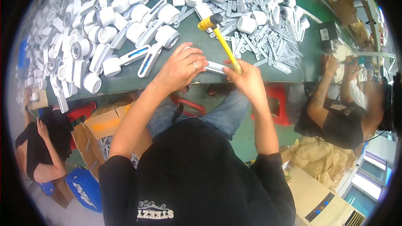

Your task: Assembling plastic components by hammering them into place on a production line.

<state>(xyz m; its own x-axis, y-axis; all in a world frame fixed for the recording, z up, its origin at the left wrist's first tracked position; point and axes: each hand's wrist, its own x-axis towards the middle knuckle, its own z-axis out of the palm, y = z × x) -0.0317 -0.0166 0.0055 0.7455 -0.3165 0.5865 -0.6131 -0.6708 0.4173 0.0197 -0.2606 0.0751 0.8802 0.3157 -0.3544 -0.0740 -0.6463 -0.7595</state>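
Observation:
In front of my body, at the table's near edge, my left hand [182,68] is closed around one end of a white handheld piece. Its pale handle [215,68] spans the gap between my hands, while the end under my left fingers is hidden. My right hand [246,77] grips a yellow mallet [225,44] low on its shaft, and the thumb presses near the far end of the handle. The mallet's yellow and black head [210,21] points up and away, above the table.
A heap of white round-headed handled units [135,32], some showing blue strips, covers the table's left. Loose grey handle strips [272,44] lie at right. Co-workers sit on both sides. Cardboard box [106,121], blue crate [83,187] and red stools [279,100] stand below.

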